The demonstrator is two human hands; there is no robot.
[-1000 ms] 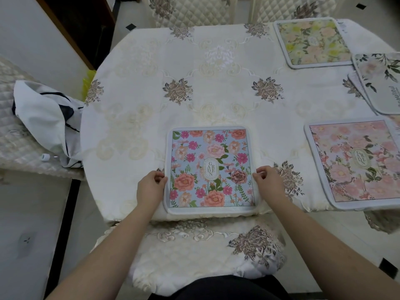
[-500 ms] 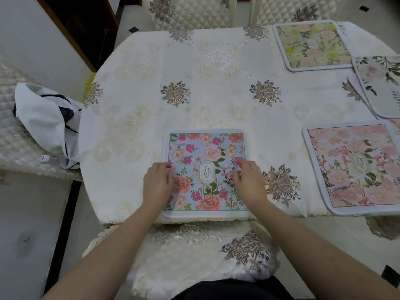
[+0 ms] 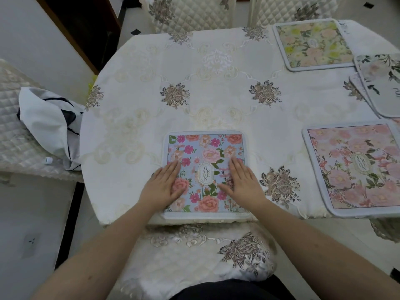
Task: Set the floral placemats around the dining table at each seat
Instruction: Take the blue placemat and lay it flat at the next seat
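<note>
A blue floral placemat [image 3: 205,148] lies flat at the near edge of the dining table [image 3: 216,94], which wears a cream embroidered cloth. My left hand [image 3: 164,185] rests palm down on the mat's left part, fingers straight. My right hand [image 3: 242,180] lies flat on its right part the same way. A pink floral placemat [image 3: 355,167] sits at the right near edge. A yellow-green placemat [image 3: 311,44] lies at the far right. Two pale leafy placemats [image 3: 381,83] are stacked at the right edge, partly out of frame.
A chair [image 3: 194,256] with a cream embroidered cover stands right below the blue mat, against me. Two quilted chairs [image 3: 190,11] stand at the far side. A quilted seat on the left carries a white and black cloth [image 3: 49,122].
My hands let go of the blue mat's side edges and moved inward onto its top, now lying flat with fingers stretched out. The mat stays in the same spot.
</note>
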